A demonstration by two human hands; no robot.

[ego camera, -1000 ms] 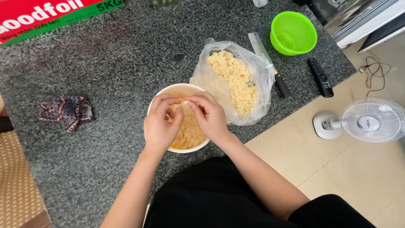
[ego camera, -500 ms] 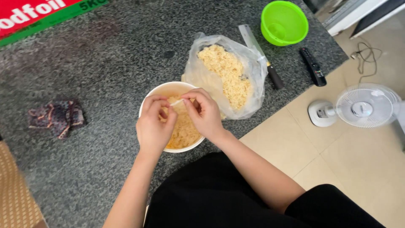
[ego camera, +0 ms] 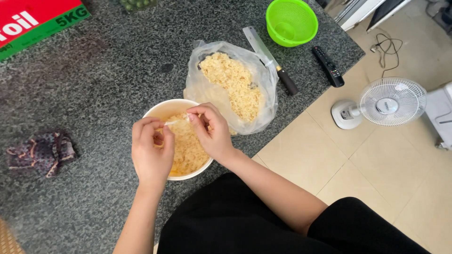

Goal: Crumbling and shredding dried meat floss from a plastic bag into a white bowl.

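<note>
While both hands meet over the cream bowl (ego camera: 162, 109) at the centre of the frame, the left hand (ego camera: 151, 153) and the right hand (ego camera: 213, 132) each pinch one end of a small pale strip (ego camera: 178, 121), fingers curled closed on it just above the yellowish crumbly food (ego camera: 188, 153) that fills the bowl. Just beyond the bowl, toward the upper centre, lies a clear plastic bag (ego camera: 207, 91) lying open with more of the same crumbly food inside, touching the bowl's far rim. A knife (ego camera: 270, 59) lies beside the bag, a green colander (ego camera: 292, 21) sits at the top, and a black remote control (ego camera: 328, 66) rests near the counter edge. A dark patterned cloth (ego camera: 40, 153) lies at the left on the speckled stone counter (ego camera: 94, 84). A white fan (ego camera: 383, 103) stands on the tiled floor at the right.
</note>
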